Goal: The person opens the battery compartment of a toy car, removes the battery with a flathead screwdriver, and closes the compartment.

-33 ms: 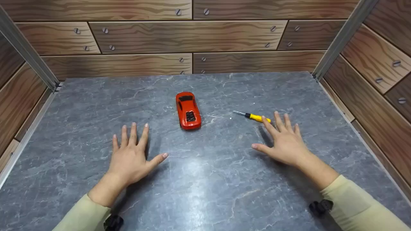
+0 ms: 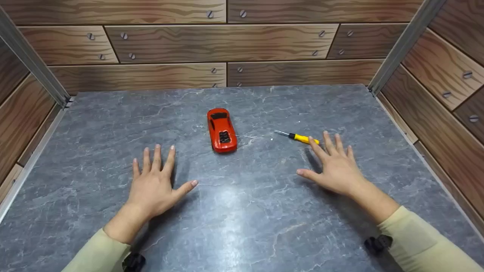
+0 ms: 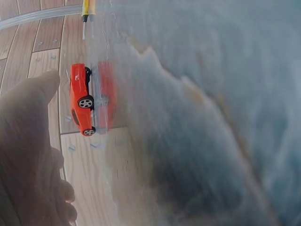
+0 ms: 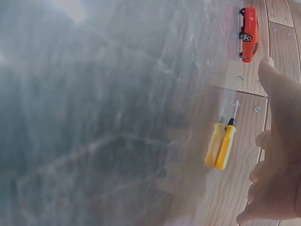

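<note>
A red toy car (image 2: 222, 130) stands on the grey marbled table, a little left of its middle. To its right lies a small screwdriver (image 2: 301, 138) with a yellow handle, a black collar and a metal shaft pointing left. My left hand (image 2: 153, 185) is held palm down with fingers spread, left of the car and nearer to me, holding nothing. The right hand (image 2: 337, 168), likewise spread and bare, has its index fingertip overlapping the handle's end in the head view. From the right wrist, the screwdriver (image 4: 225, 146) appears apart from the fingers.
The grey table (image 2: 242, 196) has a glossy surface that mirrors the car and screwdriver in the wrist views. Wood-patterned panels (image 2: 223, 43) stand along its back and both sides, with metal posts (image 2: 408, 45) at the back corners. Tiny white specks dot the surface near the screwdriver.
</note>
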`<state>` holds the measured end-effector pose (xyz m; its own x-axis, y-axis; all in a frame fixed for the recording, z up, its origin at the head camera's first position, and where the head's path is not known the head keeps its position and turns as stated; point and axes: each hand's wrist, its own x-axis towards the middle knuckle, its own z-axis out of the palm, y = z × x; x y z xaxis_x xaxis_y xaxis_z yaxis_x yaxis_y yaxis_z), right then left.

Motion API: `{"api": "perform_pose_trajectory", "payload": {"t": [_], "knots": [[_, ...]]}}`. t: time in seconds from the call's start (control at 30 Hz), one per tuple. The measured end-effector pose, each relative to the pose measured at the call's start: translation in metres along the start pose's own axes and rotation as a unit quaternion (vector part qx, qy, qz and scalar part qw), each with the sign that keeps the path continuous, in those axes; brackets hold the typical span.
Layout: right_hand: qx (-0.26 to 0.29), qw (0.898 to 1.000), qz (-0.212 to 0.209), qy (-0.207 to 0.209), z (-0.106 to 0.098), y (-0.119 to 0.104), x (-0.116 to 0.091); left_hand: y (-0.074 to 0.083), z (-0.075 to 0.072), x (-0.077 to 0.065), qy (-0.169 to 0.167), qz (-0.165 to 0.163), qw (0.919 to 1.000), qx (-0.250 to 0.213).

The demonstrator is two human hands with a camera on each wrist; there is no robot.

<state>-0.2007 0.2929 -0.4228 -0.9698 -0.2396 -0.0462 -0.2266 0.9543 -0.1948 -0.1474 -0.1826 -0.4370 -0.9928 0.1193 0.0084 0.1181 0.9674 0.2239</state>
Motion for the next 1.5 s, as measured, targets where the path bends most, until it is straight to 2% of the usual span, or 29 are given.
{"api": "perform_pose_trajectory", "payload": {"t": [0.33, 0.6, 0.83, 1.03, 1.23, 1.5], "knots": [[0.006, 1.000, -0.008, 0.019, -0.010, -0.010, 0.002, 0.002, -0.002, 0.002, 0.000, 0.004, 1.0000, 0.005], [0.006, 0.998, -0.039, 0.043, -0.026, -0.040, 0.014, 0.014, -0.012, 0.014, 0.012, 0.026, 0.9995, 0.010], [-0.007, 0.993, -0.100, 0.062, -0.032, -0.082, 0.039, 0.029, -0.026, 0.033, 0.020, 0.050, 0.9984, 0.020], [-0.012, 0.987, -0.148, 0.058, -0.030, -0.114, 0.065, 0.040, -0.032, 0.054, 0.025, 0.070, 0.9970, 0.019], [-0.005, 0.982, -0.182, 0.041, -0.021, -0.133, 0.088, 0.045, -0.027, 0.074, 0.020, 0.081, 0.9964, 0.015], [0.004, 0.981, -0.194, 0.001, -0.006, -0.138, 0.110, 0.041, -0.014, 0.095, -0.003, 0.092, 0.9958, 0.002]]}}
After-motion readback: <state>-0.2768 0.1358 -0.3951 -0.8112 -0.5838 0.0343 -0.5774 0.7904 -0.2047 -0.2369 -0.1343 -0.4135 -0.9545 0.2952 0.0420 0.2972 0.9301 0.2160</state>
